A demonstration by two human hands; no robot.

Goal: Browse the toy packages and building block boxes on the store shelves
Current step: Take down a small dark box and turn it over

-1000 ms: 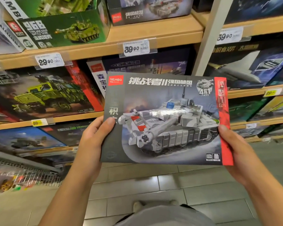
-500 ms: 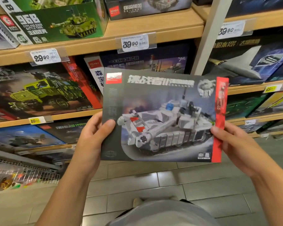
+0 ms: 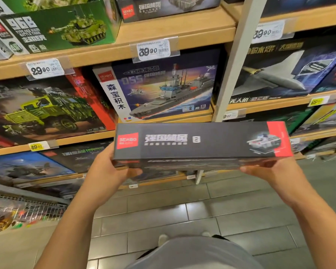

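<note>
I hold a dark grey tank building block box (image 3: pixel 198 141) with a red logo and a red right end, tipped so that its narrow top side faces me. My left hand (image 3: pixel 109 171) grips its left end from below. My right hand (image 3: pixel 268 171) grips its right end from below. Behind it on the wooden shelves (image 3: pixel 163 35) stand a warship box (image 3: pixel 163 90), a green truck box (image 3: pixel 43 107), a green tank box (image 3: pixel 62 30) and a grey aircraft box (image 3: pixel 279 74).
A white upright post (image 3: pixel 235 61) divides the shelf bays. Price tags (image 3: pixel 153 49) hang on the shelf edges. A wire rack with small packets (image 3: pixel 27 212) sits low at the left. Grey floor tiles (image 3: pixel 182 220) lie below.
The box has been tipped from front face toward me to its narrow top side toward me, and held a little lower. The warship box behind it has come into sight.
</note>
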